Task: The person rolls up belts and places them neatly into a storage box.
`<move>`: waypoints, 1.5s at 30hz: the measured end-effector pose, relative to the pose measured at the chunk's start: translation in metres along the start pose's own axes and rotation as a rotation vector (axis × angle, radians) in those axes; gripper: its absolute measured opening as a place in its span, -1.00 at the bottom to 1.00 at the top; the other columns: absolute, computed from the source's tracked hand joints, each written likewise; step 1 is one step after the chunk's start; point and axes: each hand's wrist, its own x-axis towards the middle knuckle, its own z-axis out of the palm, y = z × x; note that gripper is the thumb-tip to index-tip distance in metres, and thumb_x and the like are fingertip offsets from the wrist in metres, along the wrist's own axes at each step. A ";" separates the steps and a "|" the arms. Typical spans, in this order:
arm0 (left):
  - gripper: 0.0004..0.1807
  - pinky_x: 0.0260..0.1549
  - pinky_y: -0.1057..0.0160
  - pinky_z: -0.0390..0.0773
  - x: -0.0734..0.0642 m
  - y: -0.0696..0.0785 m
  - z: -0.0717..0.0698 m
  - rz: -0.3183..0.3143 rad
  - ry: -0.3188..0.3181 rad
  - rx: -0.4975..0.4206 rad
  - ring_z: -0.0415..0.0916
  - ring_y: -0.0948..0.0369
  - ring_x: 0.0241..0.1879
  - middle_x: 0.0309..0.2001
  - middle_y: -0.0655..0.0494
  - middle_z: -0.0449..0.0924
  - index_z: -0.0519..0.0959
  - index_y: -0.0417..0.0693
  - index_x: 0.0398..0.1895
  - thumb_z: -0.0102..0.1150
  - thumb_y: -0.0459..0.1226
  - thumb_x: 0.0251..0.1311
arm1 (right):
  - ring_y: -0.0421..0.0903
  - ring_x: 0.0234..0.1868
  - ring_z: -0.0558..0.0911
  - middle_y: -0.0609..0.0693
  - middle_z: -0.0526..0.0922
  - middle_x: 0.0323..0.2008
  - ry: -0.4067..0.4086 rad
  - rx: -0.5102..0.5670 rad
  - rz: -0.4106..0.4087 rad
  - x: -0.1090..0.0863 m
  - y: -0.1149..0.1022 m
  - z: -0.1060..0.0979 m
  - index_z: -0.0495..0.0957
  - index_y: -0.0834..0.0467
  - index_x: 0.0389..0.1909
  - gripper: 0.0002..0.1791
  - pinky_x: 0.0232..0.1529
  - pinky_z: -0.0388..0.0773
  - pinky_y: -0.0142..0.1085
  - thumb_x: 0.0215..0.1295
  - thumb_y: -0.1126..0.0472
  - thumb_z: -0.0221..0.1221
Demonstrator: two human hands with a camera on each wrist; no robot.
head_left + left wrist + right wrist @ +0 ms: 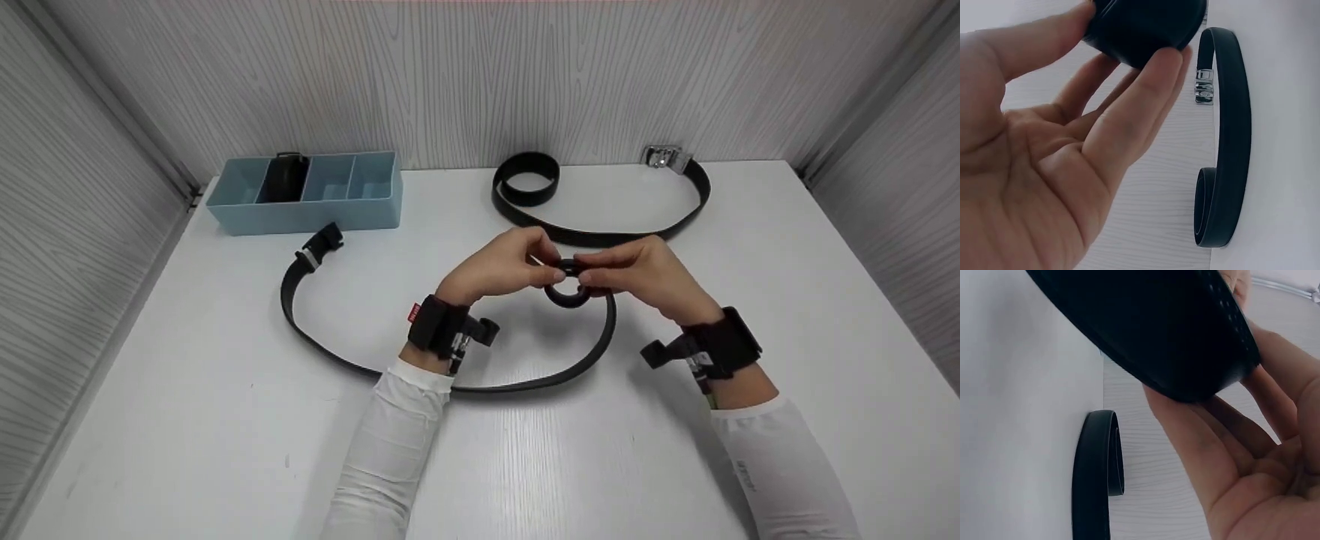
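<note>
In the head view, a black belt (525, 388) curves over the white table, its buckle end (324, 241) lying at the left. Its other end is coiled into a small loop (568, 300), held up between both hands. My left hand (499, 266) pinches the loop from the left, with thumb and fingers on the strap. From the right, my right hand (649, 276) pinches the same coil. The left wrist view shows the coil (1140, 34) between thumb and fingertips. In the right wrist view the strap (1157, 332) hides part of the grip.
A second black belt (600, 239) lies behind the hands, partly rolled, with a silver buckle (661, 156). At the back left stands a blue divided box (315, 217) with a black rolled item (285, 178) in one compartment. A pale panel (450, 82) closes off the back.
</note>
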 end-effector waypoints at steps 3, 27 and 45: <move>-0.78 -0.11 0.24 0.58 0.001 0.000 0.002 0.007 0.012 -0.023 0.69 0.15 -0.14 -0.08 0.00 0.73 0.59 -0.18 -0.03 0.34 -0.28 0.35 | -0.07 -0.11 0.80 0.11 0.80 -0.06 0.014 0.009 -0.007 0.000 0.000 0.001 0.71 0.27 0.10 -0.58 -0.08 0.72 -0.24 0.25 0.23 0.48; -0.75 -0.15 0.26 0.53 0.001 0.003 0.000 0.014 0.033 -0.029 0.65 0.16 -0.15 -0.09 -0.01 0.72 0.58 -0.19 -0.06 0.39 -0.28 0.30 | -0.09 -0.11 0.80 0.11 0.80 -0.05 0.025 -0.013 -0.019 0.000 -0.001 -0.005 0.71 0.25 0.11 -0.57 -0.07 0.72 -0.26 0.26 0.18 0.48; -0.75 -0.04 0.23 0.65 0.005 0.002 0.003 0.025 0.298 -0.207 0.68 0.12 -0.03 -0.01 -0.09 0.67 0.56 -0.27 -0.01 0.35 -0.35 0.36 | -0.03 -0.12 0.81 0.19 0.78 -0.04 0.265 0.309 -0.162 0.006 0.007 0.015 0.60 0.45 0.15 -0.51 -0.02 0.70 -0.23 0.25 0.33 0.45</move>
